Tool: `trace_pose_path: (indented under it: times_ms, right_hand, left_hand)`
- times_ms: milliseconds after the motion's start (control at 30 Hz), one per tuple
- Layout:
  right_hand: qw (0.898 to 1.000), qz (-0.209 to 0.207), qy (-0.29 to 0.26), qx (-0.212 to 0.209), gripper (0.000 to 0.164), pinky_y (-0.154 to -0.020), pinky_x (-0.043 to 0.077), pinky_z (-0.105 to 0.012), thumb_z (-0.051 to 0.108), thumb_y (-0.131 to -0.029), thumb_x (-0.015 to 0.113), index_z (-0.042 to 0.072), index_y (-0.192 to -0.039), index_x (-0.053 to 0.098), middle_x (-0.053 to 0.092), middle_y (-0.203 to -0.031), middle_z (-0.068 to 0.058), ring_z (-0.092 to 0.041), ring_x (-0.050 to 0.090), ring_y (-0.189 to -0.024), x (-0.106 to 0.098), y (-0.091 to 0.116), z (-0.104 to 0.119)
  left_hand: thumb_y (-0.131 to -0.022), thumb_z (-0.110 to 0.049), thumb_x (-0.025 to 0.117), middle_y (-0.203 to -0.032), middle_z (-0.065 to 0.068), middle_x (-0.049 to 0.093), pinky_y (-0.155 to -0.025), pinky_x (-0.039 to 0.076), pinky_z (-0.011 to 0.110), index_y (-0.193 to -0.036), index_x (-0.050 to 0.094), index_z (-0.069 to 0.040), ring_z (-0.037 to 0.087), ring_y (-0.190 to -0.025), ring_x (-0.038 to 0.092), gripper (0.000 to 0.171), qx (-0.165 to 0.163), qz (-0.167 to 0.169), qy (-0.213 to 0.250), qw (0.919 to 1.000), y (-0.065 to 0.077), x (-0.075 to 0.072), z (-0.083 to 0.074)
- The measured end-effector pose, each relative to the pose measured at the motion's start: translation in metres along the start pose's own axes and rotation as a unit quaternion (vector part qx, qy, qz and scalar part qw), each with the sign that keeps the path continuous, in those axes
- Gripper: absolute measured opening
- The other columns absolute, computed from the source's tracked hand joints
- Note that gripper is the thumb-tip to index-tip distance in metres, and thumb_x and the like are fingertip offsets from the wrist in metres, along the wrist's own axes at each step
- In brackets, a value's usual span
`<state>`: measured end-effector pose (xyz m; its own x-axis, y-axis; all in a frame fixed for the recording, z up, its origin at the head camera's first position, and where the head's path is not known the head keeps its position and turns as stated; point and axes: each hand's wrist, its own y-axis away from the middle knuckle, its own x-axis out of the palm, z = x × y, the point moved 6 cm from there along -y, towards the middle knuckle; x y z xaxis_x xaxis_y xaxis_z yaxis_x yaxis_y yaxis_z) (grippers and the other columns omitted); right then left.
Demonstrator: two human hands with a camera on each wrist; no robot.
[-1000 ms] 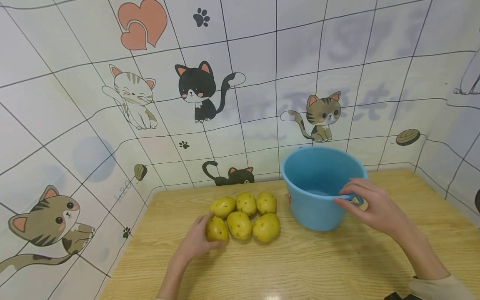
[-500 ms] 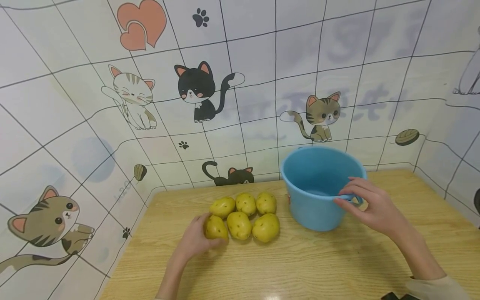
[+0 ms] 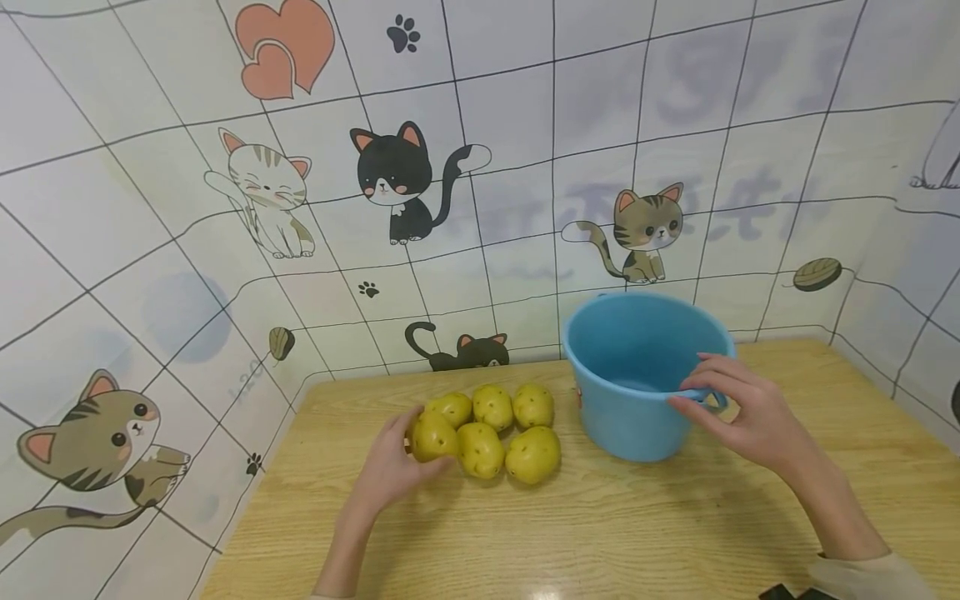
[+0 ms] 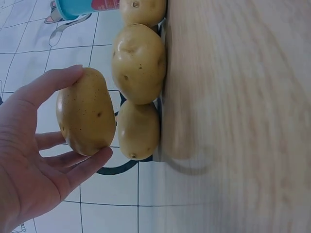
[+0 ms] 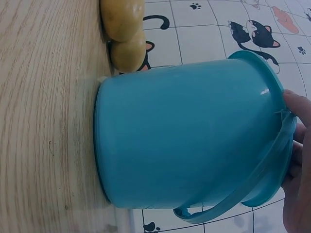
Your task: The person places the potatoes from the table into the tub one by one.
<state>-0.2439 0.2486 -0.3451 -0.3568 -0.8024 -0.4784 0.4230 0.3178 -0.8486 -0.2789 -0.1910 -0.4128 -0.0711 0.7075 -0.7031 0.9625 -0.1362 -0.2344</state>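
My left hand (image 3: 392, 462) holds a yellow potato (image 3: 433, 437) between thumb and fingers. In the left wrist view this potato (image 4: 86, 114) is raised clear of the wooden surface, beside the others. Several more potatoes (image 3: 481, 450) sit close together in two rows just right of that hand. A light-blue bucket (image 3: 633, 425) stands upright to the right of the potatoes, with no contents showing inside. My right hand (image 3: 753, 412) pinches the bucket's near right rim, thumb outside. The right wrist view shows the bucket's handle (image 5: 243, 189) hanging down along its side.
The wooden table (image 3: 570, 533) runs along a wall covering (image 3: 510, 233) printed with cartoon cats and grid lines, which rises behind and on both sides. A small dark object (image 3: 795, 593) shows at the bottom right edge.
My left hand has closed on the leftmost potato and raised it slightly off the table, overlapping the potato behind it. The right hand and bucket have stayed in place.
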Motion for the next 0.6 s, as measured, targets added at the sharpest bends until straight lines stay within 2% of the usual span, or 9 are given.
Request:
trace_pose_path:
  times_ms: [267, 600]
  right_hand:
    - [1.000, -0.011, 0.004, -0.012, 0.037, -0.113, 0.038, -0.029, 0.049, -0.096, 0.065, 0.015, -0.086, 0.073, 0.066, -0.088, 0.002, -0.007, 0.059, -0.105, 0.002, -0.001, 0.001]
    - [0.999, -0.026, -0.011, -0.034, 0.038, -0.113, 0.038, -0.031, 0.046, -0.096, 0.065, 0.012, -0.083, 0.071, 0.064, -0.085, -0.001, -0.011, 0.059, -0.095, 0.004, -0.006, 0.005]
  left_hand:
    - [-0.071, -0.027, 0.092, -0.141, 0.019, 0.051, -0.094, 0.056, 0.044, -0.147, 0.047, -0.002, 0.032, -0.119, 0.056, 0.092, 0.011, -0.022, 0.047, 0.9986, -0.003, -0.001, -0.016]
    - [-0.074, -0.033, 0.090, -0.143, 0.018, 0.050, -0.095, 0.055, 0.043, -0.149, 0.045, -0.002, 0.032, -0.122, 0.054, 0.092, 0.033, -0.031, 0.067, 0.9968, -0.011, 0.000, -0.039]
